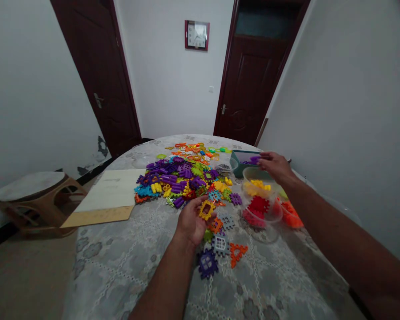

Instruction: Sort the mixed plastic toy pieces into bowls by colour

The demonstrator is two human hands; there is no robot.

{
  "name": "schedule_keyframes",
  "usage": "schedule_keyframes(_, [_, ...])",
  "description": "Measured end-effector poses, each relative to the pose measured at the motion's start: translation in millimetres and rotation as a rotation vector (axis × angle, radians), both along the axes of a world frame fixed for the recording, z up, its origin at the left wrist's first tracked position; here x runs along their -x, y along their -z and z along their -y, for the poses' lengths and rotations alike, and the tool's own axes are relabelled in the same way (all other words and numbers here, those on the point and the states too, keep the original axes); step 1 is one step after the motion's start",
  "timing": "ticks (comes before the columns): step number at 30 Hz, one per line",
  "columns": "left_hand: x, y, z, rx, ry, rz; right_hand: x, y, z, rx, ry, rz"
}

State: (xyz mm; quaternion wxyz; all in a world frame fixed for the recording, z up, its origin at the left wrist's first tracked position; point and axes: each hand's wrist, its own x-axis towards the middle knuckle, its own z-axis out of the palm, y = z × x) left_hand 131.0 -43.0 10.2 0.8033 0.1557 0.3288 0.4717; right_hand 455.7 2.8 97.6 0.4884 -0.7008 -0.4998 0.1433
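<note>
My left hand [192, 218] is closed on a yellow square frame piece [207, 209] at the near edge of a big pile of colourful plastic building pieces [183, 175]. My right hand [276, 165] reaches out to the right, its fingertips pinched on a purple piece [255, 159] over a teal box [239, 162] that holds purple pieces. Just below that hand stand clear tubs: one with yellow pieces [257, 187], one with red pieces [260, 207], one with orange pieces [291, 214].
The pieces lie on a round table with a grey patterned cloth [120, 266]. A flat cardboard sheet [110, 195] lies at the left of the pile. A low wooden stool [40, 195] stands left of the table. Loose pieces [220, 253] lie near my left wrist.
</note>
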Motion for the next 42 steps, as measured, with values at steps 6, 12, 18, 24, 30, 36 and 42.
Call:
schedule_keyframes(6, [-4.6, 2.9, 3.8, -0.156, 0.03, -0.06, 29.6, 10.2, 18.7, -0.04, -0.026, 0.118])
schedule_keyframes(12, [-4.7, 2.7, 4.2, -0.172, 0.07, -0.052, 125.2, 59.0, 92.2, -0.175, -0.63, 0.454])
schedule_keyframes(18, [-4.6, 9.6, 3.4, -0.235, 0.221, -0.044, 153.8, 81.8, 111.6, -0.265, -0.616, 0.545])
schedule_keyframes(24, [-4.3, 9.4, 5.3, -0.235, 0.291, -0.089, 145.5, 75.7, 114.1, -0.234, -0.673, 0.594])
schedule_keyframes(30, [-4.3, -1.2, 8.6, -0.17, 0.214, -0.117, 110.1, 56.2, 107.3, -0.171, -0.414, 0.62])
schedule_keyframes(36, [-3.6, -4.2, 6.6, -0.195, 0.044, -0.053, 31.7, 47.5, 65.6, -0.026, 0.025, 0.792])
schedule_keyframes(42, [0.5, -4.0, 3.3, -0.252, -0.064, -0.014, 37.5, 49.9, 76.3, -0.173, 0.108, 0.725])
